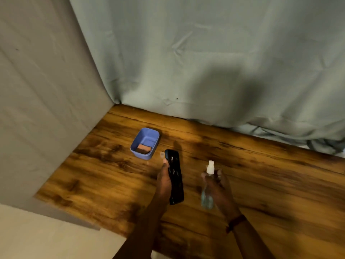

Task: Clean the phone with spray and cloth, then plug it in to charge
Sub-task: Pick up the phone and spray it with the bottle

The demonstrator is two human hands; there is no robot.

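Note:
My left hand (pixel 164 181) grips a black phone (pixel 175 178) along its left edge, holding it over the wooden table (pixel 261 174), screen side turned right. My right hand (pixel 219 189) is closed around a clear spray bottle (pixel 206 195) with a white nozzle (pixel 210 167) that points toward the phone. A small clear cap (pixel 162 155) lies on the table just beyond my left thumb. A blue plastic tub (pixel 145 143) stands behind the phone with a folded brownish cloth (pixel 143 148) inside it. No charger or cable is in view.
Grey-green fabric (pixel 205 62) hangs along the table's back edge and bunches on the table at the far right. A beige cloth-covered wall (pixel 46 109) borders the left side. A dark band sits on my right wrist (pixel 236 222).

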